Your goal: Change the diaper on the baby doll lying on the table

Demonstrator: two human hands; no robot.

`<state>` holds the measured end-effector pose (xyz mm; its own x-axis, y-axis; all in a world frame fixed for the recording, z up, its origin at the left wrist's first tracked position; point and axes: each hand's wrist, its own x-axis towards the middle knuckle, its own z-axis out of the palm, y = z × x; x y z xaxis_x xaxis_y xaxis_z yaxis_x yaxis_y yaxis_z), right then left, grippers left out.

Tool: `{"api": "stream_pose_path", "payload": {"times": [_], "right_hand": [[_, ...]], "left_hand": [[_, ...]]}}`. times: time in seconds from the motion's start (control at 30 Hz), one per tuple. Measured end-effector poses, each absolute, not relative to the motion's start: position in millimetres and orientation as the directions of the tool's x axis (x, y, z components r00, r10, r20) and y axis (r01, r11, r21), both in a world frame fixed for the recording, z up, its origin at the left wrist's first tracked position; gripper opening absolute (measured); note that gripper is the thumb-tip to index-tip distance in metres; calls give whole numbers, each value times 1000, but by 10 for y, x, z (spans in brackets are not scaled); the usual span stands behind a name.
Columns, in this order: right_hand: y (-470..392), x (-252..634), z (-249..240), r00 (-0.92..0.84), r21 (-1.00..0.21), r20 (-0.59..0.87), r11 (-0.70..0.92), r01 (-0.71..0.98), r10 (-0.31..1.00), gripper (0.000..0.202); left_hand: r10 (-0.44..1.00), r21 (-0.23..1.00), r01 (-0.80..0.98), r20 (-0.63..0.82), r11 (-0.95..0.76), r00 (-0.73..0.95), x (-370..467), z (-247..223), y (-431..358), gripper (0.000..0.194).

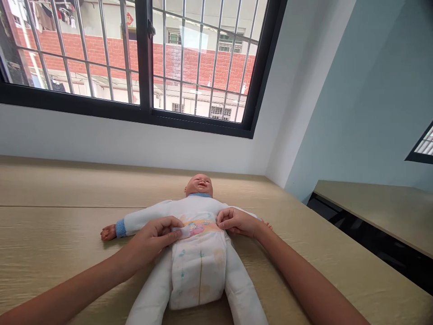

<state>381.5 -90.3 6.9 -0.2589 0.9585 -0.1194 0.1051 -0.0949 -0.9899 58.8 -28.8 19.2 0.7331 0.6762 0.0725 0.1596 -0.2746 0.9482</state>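
A baby doll (199, 185) in a white outfit with blue cuffs and collar lies on its back on the wooden table (50, 234). Around its hips and belly is a white diaper (199, 268) with an orange, patterned waistband. My left hand (162, 232) pinches a whitish tab at the waistband's left side. At the right side of the waistband, my right hand (237, 222) has its thumb and fingers closed on the diaper's edge. The doll's arms are spread, and its legs point toward me.
Behind the table stand a white wall (135, 144) and a dark-framed window (145, 81) with metal bars. A second table (375, 203) with a dark side is at the right, beyond this table's right edge.
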Motion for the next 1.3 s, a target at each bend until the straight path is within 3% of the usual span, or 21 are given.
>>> {"api": "stream_pose_path", "payload": {"times": [0.1,0.23,0.57,0.8,1.0,1.13,1.2,1.3], "right_hand": [[-905,3803,80,-260,-990,-118,-92,107,959,29],[-920,3772,107,-250,-990,-123,-101,97,960,29],[-939,3761,116,-221,-988,-142,-125,92,965,29],[-939,3770,124,-234,-989,-145,-135,57,961,29],[-955,3845,147,-305,-986,-166,-161,40,938,28],[-954,3883,123,-345,-982,-169,-186,-17,923,30],[-945,3898,97,-352,-983,-162,-183,-26,922,30],[-934,3921,64,-356,-984,-153,-175,-31,922,28]], "left_hand": [[680,970,153,15,-187,733,594,229,-300,45],[662,974,121,39,-193,748,577,258,-317,37],[516,994,28,33,-110,856,422,147,-171,31],[601,898,280,-22,-338,799,395,164,-144,51],[713,676,471,116,-567,691,356,97,-82,53],[711,623,481,178,-617,681,320,49,-79,46],[702,615,468,207,-635,682,305,26,-89,54],[591,548,386,264,-742,762,288,3,-95,57]]}}
